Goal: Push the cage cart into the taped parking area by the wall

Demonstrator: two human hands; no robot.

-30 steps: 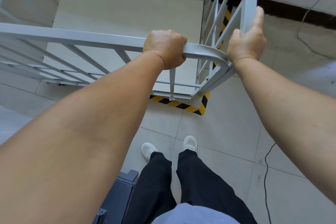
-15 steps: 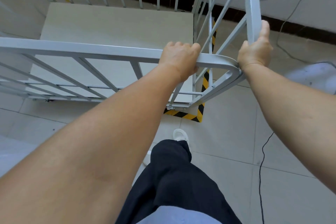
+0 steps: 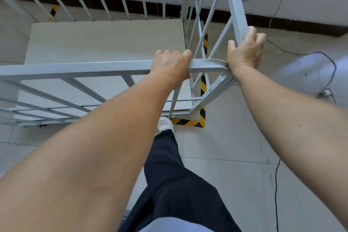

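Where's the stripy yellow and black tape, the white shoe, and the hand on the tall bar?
striped tape [image 3: 190, 123]: head view, front strip near the corner.
white shoe [image 3: 164, 124]: head view, its toe.
right hand [image 3: 244, 52]: head view, back of the hand.

The cage cart [image 3: 79, 68] ran out of the picture at the left and top edges, so its far corners and full height went unseen. Its wheels were hidden under the base board. The striped floor tape [image 3: 202, 88] showed only at the near right corner and in a small piece at the far left — the rest lay beneath the cart. The left hand [image 3: 170, 66] wrapped its fingers [image 3: 174, 52] over the top rail, their tips out of sight behind it. A black cable [image 3: 276, 184] left the frame at the bottom edge — its end could not be seen.
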